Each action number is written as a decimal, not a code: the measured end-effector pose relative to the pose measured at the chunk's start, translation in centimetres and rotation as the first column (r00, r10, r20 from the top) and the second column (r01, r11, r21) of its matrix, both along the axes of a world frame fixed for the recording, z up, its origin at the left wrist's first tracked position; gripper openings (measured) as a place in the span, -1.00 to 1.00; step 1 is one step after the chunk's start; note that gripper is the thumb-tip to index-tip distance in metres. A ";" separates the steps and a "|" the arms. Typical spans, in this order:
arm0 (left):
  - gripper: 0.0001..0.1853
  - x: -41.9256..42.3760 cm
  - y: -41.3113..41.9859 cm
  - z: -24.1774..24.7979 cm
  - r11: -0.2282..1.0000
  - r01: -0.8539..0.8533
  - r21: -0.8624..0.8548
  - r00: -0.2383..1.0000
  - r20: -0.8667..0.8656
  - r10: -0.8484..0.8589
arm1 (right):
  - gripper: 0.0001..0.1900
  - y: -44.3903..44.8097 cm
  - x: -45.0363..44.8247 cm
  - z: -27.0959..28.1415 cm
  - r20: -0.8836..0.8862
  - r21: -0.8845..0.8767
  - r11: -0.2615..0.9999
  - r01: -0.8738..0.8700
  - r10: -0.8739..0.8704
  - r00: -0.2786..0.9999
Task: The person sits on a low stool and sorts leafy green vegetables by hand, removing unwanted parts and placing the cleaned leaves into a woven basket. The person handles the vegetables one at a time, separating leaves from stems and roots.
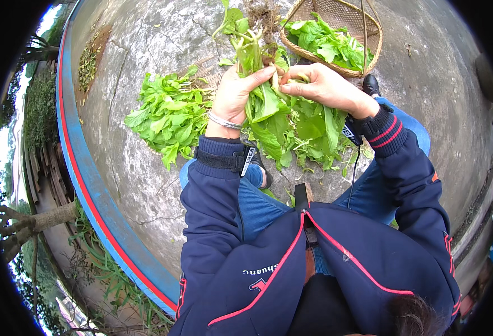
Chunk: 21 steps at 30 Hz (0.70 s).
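My left hand (237,93) grips a bunch of leafy greens (267,110) near the stems, with the thumb laid across them. The tangled brown roots (263,17) of the bunch point away from me, and broad leaves hang down towards my knees. Close beside it, my right hand (323,87) pinches a pale stem (289,82) between thumb and fingers. More leaves droop below the right wrist. Under both hands, loose leaves and scraps (309,153) lie on the concrete. The fingertips of both hands are partly covered by greenery.
A pile of greens (173,115) lies left of my hands, over a partly seen woven mat or tray (206,69). At the upper right stands a handled wicker basket (376,38) holding leaves (324,40). A blue and red raised edge (87,176) curves along the left of the concrete ground (141,185).
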<state>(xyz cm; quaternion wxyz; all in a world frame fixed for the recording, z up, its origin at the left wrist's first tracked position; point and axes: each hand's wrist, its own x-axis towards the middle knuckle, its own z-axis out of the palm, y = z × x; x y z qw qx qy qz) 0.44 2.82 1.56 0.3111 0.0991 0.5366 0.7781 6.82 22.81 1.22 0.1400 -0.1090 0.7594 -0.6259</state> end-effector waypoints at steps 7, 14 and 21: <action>-0.80 0.0 0.1 -0.4 1.000 -0.009 -0.003 1.000 0.001 0.009 | -0.69 -0.7 0.1 -0.7 0.053 -0.075 0.997 -0.034 0.038 0.998; -0.79 -0.1 0.1 -0.6 0.998 -0.050 0.044 0.998 0.035 0.048 | -0.69 -0.7 0.1 -1.4 -0.136 0.029 0.995 0.094 -0.089 0.987; -0.78 0.1 1.2 -1.8 0.979 -0.205 0.020 0.976 -0.075 0.206 | -0.65 -1.5 -0.7 -3.4 -0.054 0.053 0.976 0.210 -0.207 0.977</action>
